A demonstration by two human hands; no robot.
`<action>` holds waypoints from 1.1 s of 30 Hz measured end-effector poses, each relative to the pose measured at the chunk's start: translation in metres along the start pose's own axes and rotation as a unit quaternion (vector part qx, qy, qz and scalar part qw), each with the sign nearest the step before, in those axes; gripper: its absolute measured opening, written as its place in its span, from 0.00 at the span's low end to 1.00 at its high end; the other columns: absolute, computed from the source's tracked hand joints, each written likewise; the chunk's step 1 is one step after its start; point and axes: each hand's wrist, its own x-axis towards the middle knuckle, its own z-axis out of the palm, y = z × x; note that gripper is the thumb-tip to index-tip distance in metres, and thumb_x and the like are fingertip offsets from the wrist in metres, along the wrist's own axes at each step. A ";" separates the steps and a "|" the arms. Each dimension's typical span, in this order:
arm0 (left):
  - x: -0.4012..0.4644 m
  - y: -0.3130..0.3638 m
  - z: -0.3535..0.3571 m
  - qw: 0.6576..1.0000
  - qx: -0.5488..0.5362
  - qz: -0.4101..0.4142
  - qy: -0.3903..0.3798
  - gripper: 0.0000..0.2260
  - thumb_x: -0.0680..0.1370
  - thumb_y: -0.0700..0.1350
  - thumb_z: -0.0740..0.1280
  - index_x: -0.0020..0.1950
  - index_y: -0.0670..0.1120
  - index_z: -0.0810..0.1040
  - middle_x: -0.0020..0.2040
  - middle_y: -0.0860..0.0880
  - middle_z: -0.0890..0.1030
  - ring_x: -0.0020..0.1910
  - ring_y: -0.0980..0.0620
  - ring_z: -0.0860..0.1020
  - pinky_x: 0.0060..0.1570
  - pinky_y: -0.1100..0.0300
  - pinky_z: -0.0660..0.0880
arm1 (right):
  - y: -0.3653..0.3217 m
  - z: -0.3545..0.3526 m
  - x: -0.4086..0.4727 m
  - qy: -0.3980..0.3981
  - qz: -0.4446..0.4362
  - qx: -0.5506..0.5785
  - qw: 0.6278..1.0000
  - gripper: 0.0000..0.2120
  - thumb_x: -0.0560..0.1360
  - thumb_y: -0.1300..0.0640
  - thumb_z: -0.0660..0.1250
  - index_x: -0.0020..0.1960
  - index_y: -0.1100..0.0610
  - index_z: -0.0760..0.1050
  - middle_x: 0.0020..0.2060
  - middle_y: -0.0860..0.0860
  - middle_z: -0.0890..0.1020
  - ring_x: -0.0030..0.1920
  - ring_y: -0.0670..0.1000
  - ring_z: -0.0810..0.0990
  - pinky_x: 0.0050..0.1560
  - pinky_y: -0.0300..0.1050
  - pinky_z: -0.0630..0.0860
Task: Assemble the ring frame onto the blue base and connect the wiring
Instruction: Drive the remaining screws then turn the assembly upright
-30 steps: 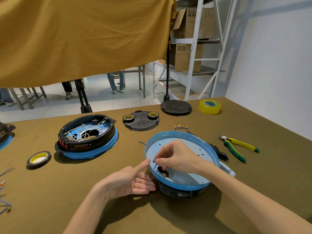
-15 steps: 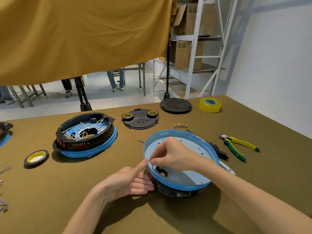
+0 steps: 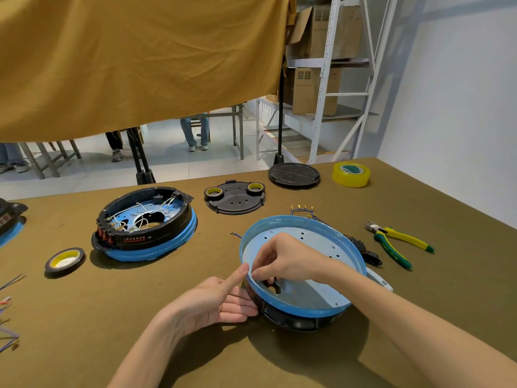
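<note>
The blue base (image 3: 321, 228) lies tilted toward me, resting on the black ring frame (image 3: 296, 322) beneath it. My right hand (image 3: 288, 259) reaches inside the base. Its fingers are curled at the dark cut-out (image 3: 275, 288), and thumb and forefinger pinch a thin wire end that is mostly hidden. My left hand (image 3: 212, 301) sits at the base's near left side, with straight fingers against the black frame and the thumb tip touching the blue rim. Blue wires with gold terminals (image 3: 302, 209) stick out behind the base, and one wire end (image 3: 235, 234) shows at its left.
A second blue base with a wired black ring (image 3: 145, 219) sits at the left. Behind are a black plate carrying two tape rolls (image 3: 235, 197), a black disc (image 3: 293, 175) and yellow tape (image 3: 351, 173). Yellow-green cutters (image 3: 397, 245) lie to the right, a tape roll (image 3: 65, 260) and loose wires (image 3: 7, 312) to the left.
My right hand's fingertips rose from the cut-out toward the near left rim. My left thumb lifted with them to touch the rim. The base stayed put.
</note>
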 end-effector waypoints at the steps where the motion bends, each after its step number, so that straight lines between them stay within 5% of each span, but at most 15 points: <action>1: 0.000 0.000 0.000 1.000 0.001 -0.001 -0.001 0.44 0.62 0.73 0.72 0.62 0.38 0.80 0.54 0.40 0.87 0.55 0.46 0.86 0.48 0.57 0.83 | 0.000 0.000 0.001 -0.006 0.003 -0.003 1.000 0.04 0.75 0.57 0.76 0.48 0.56 0.87 0.40 0.51 0.87 0.39 0.46 0.82 0.44 0.42 0.80; 7: 0.002 -0.001 -0.001 1.000 0.005 -0.003 -0.002 0.44 0.62 0.74 0.72 0.61 0.38 0.80 0.53 0.40 0.87 0.54 0.46 0.86 0.47 0.57 0.83 | 0.000 -0.002 0.005 -0.024 0.013 -0.023 0.999 0.04 0.75 0.56 0.75 0.48 0.55 0.87 0.40 0.50 0.87 0.37 0.45 0.82 0.38 0.36 0.78; 14: 0.003 -0.002 -0.003 1.000 0.007 -0.001 -0.010 0.51 0.53 0.76 0.78 0.60 0.38 0.81 0.54 0.40 0.87 0.55 0.46 0.86 0.47 0.58 0.83 | -0.002 0.001 0.006 -0.004 0.021 -0.050 0.999 0.03 0.74 0.55 0.77 0.46 0.54 0.87 0.39 0.50 0.87 0.39 0.47 0.84 0.45 0.45 0.82; 18: 0.002 -0.002 -0.003 1.000 0.002 -0.002 -0.007 0.46 0.59 0.74 0.75 0.61 0.38 0.81 0.54 0.40 0.87 0.55 0.46 0.86 0.47 0.58 0.83 | -0.006 0.003 0.005 0.002 0.014 -0.086 0.996 0.04 0.75 0.54 0.76 0.48 0.54 0.88 0.40 0.48 0.88 0.44 0.49 0.86 0.50 0.49 0.85; 24: -0.001 -0.002 0.000 1.000 -0.004 0.005 0.000 0.42 0.65 0.73 0.70 0.61 0.39 0.81 0.54 0.41 0.87 0.55 0.46 0.86 0.48 0.57 0.83 | -0.009 -0.003 -0.003 -0.023 -0.053 -0.133 0.990 0.03 0.76 0.56 0.73 0.49 0.52 0.86 0.39 0.47 0.85 0.38 0.44 0.81 0.41 0.42 0.80; 33: -0.001 -0.004 -0.002 1.000 0.005 0.016 -0.003 0.48 0.60 0.78 0.73 0.63 0.40 0.80 0.55 0.42 0.87 0.57 0.46 0.85 0.50 0.57 0.83 | -0.006 0.000 -0.005 -0.014 -0.071 -0.146 0.987 0.05 0.79 0.55 0.71 0.54 0.52 0.80 0.38 0.46 0.78 0.36 0.44 0.76 0.36 0.37 0.72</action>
